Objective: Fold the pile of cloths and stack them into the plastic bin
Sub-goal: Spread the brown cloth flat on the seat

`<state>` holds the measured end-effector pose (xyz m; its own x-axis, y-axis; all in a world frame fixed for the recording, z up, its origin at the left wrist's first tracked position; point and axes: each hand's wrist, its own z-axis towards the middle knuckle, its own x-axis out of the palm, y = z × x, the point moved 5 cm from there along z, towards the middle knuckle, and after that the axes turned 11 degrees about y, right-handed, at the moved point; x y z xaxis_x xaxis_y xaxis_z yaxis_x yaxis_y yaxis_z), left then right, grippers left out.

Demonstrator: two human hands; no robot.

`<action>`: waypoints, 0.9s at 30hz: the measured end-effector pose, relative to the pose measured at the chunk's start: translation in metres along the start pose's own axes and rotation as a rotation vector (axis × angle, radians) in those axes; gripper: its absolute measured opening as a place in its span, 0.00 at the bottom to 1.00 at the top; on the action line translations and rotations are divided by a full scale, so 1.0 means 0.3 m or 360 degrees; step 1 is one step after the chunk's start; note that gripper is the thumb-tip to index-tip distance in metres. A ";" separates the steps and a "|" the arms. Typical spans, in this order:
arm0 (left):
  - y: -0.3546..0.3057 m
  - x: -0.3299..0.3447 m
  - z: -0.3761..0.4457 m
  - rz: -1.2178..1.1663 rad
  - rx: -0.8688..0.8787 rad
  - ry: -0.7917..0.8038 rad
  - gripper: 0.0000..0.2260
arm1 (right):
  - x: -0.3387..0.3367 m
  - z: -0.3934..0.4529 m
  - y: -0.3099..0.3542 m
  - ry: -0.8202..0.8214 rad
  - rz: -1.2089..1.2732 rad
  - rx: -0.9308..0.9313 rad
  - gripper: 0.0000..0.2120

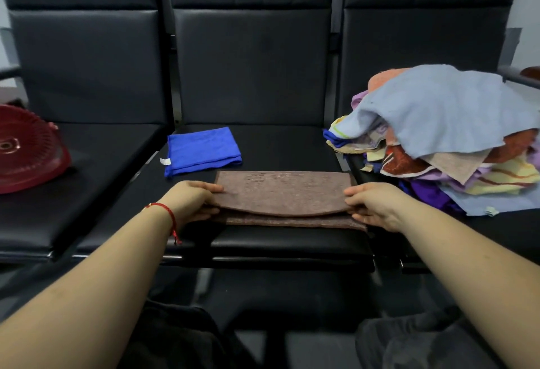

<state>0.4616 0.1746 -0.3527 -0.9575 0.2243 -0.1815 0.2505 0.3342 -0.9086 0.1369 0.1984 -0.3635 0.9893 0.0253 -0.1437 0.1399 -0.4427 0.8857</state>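
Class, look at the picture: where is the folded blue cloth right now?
In the head view, the folded blue cloth lies on the middle black seat, left of centre, just behind the brown cloth.

My brown textured cloth (282,193) lies folded over, just nearer than the folded bright blue microfibre cloth (201,149). The jumbled multicoloured pile of cloths (444,141) sits right of the brown one.

A row of three black padded seats (251,146) fills the room ahead, their tall leather-look backrests (251,59) joined side by side, with dark metal frame bars between them. A pale wall (526,18) shows at the far right and left edges. Below the seat fronts lies a dim grey floor (318,348). The light is soft and even.
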 end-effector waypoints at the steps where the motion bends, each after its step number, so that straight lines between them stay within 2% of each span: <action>1: -0.009 0.001 -0.002 0.0011 0.0047 -0.0024 0.15 | 0.000 -0.003 0.003 -0.0015 -0.0026 -0.0011 0.11; 4: -0.025 -0.020 0.000 -0.0003 0.0143 -0.0101 0.12 | -0.006 -0.005 0.016 -0.0063 -0.0068 -0.0056 0.11; 6: -0.011 -0.035 0.005 0.0159 0.0069 -0.0090 0.08 | -0.007 -0.010 0.014 -0.0072 -0.0139 -0.0029 0.10; 8: 0.010 -0.028 0.005 0.0331 -0.0031 -0.0014 0.09 | -0.011 -0.013 0.000 -0.0079 -0.0240 0.0030 0.10; 14: 0.020 -0.020 0.006 0.0398 -0.0087 0.0007 0.13 | -0.025 -0.016 -0.022 -0.0071 -0.0315 0.0107 0.12; 19: 0.013 -0.031 0.029 0.1104 -0.0141 -0.0224 0.22 | -0.032 0.004 -0.037 -0.0233 -0.0374 0.0121 0.04; 22: -0.034 0.046 0.028 0.1504 0.0037 -0.0401 0.22 | -0.032 0.019 -0.038 -0.0247 -0.0326 0.0157 0.04; 25: -0.076 0.188 0.046 0.1674 0.0388 -0.0201 0.22 | -0.027 0.023 -0.050 -0.0173 -0.0266 0.0305 0.06; 27: -0.076 0.278 0.061 0.1805 0.0421 0.0020 0.23 | -0.024 0.024 -0.055 -0.0138 -0.0229 0.0384 0.07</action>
<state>0.3734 0.1690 -0.3540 -0.2014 0.2819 -0.9381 0.9233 -0.2652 -0.2779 0.1272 0.1990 -0.3804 0.9513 0.0312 -0.3067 0.2545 -0.6408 0.7243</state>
